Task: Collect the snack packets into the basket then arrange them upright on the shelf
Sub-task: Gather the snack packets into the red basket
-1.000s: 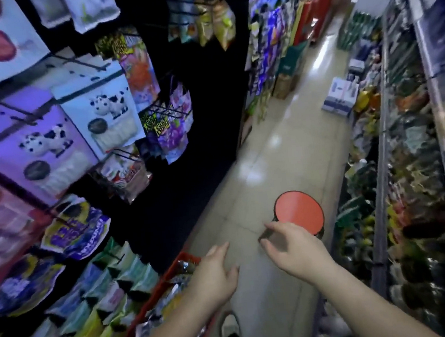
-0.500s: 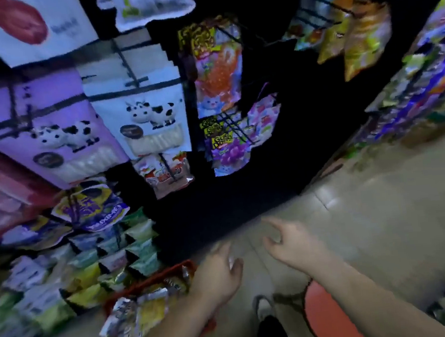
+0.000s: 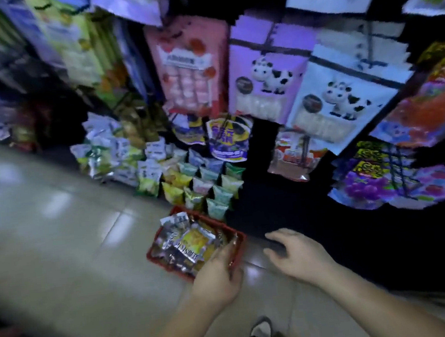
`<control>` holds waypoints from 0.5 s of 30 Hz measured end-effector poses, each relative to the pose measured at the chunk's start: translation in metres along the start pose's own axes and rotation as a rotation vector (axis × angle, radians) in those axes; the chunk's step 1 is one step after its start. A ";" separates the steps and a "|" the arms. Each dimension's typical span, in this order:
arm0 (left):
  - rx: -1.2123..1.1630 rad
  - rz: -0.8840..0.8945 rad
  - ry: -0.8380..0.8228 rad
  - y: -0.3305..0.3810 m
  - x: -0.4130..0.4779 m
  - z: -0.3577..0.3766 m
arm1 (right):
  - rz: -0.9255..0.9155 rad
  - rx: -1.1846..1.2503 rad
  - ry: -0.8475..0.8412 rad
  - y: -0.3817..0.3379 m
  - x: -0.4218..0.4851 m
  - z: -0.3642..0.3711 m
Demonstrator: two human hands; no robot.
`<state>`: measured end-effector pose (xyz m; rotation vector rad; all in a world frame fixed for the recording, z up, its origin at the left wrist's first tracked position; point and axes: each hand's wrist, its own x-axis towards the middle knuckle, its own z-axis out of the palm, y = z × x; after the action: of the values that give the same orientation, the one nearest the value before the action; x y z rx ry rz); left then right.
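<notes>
Head view: the only camera I have, and it is smeared, so I read small detail with care.
Basket: the red basket (image 3: 162, 265) stands on the floor (image 3: 59, 238) at about 6 o'clock of the frame's middle, close against the foot of the shelf.
Snack packets: a loose heap of silver and yellow snack packets (image 3: 193, 241) lies flat and overlapping inside the basket; none of these stands upright.
Shelf: at 12 o'clock from the basket, the low shelf rows (image 3: 206, 186) hold small pastel packets standing on end in ranks. I cannot tell whether any of them came out of the basket.
Left hands report: the left hand (image 3: 215, 275) sits at the basket's 4 o'clock rim with its fingers over the edge. The blur hides whether it grips the rim or only touches it.
Right hands report: the right hand (image 3: 297, 253) hovers at 3 o'clock of the basket, apart from it, fingers spread and relaxed, carrying nothing.
Done, as I judge it: collecting looks largely finished, since the basket is well filled and neither hand carries a packet.
Left to do: the whole heap is yet to be lifted out and stood upright on the shelf.
Around: large cow-print bags (image 3: 270, 82) hang at 1 o'clock above the rows.
</notes>
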<state>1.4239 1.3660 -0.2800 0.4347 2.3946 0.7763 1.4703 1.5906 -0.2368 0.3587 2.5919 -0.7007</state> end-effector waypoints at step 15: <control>-0.180 -0.394 0.260 -0.132 0.013 0.088 | -0.288 -0.221 -0.312 -0.027 0.132 0.113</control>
<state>1.4510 1.3073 -0.4250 -0.2207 2.5009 0.8936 1.3831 1.5257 -0.3748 -0.1831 2.4070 -0.5066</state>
